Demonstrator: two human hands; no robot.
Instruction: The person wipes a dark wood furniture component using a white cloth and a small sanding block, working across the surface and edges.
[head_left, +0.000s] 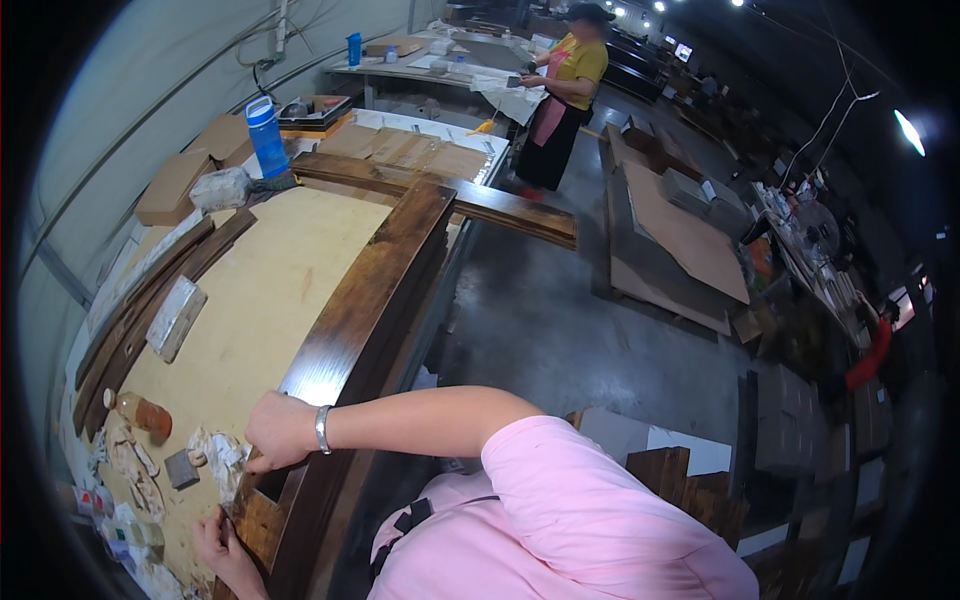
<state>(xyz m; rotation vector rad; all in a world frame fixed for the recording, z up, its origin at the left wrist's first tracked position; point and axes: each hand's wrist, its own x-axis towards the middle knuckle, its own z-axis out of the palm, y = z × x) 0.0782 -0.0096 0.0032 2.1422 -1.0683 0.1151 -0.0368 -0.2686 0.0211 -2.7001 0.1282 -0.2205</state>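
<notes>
A long brown-stained wooden board runs along the bench in front of me, with a glossy patch and a dark rectangular opening near its close end. My right hand is closed on the board's left edge, just beyond that opening; whatever its fingers hold is hidden. Nearer to me, my left hand rests at the same edge with bent fingers, and I cannot make out anything in them. A crumpled white rag lies beside both hands. A small grey block sits left of the rag.
An amber-filled bottle lies on its side on the pale bench top. Farther off are a wrapped block, curved dark strips, a blue bottle and a crossing board. Another person stands at a far table.
</notes>
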